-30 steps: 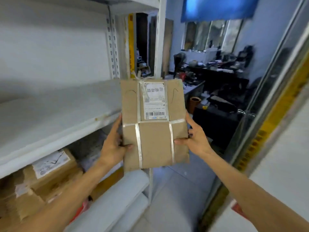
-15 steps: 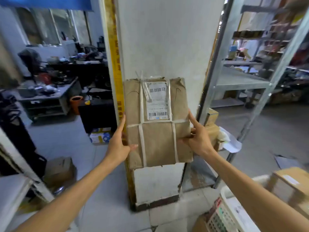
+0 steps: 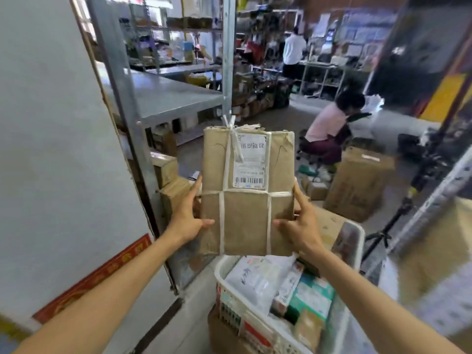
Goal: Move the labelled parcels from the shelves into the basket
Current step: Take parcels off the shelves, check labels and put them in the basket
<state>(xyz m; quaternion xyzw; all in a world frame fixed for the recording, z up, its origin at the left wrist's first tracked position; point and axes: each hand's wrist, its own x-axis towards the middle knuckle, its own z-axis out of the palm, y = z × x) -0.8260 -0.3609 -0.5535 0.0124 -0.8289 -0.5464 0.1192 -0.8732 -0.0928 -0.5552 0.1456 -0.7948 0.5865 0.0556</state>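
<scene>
Head view: two bare arms reach forward with one parcel between them.
Wall: one white panel on the far left, with one red strip low on it.
Rack: one metal unit just right of the wall; two brown boxes sit on its lower level.
Left hand: grips the parcel's left edge, thumb on the front and fingers behind.
Parcel: one, wrapped in brown paper and tied with white straps, held upright in the air over the basket's far end; one white label with a barcode faces the camera.
Right hand: grips the right edge, thumb on the front and fingers behind.
Basket: one white slatted tub below the parcel, holding a white mailer, a green-and-white carton and more packets too blurred to count.
People: two behind, one crouching and one standing.
Crate: one large cardboard one, on the floor beside the crouching person.
</scene>
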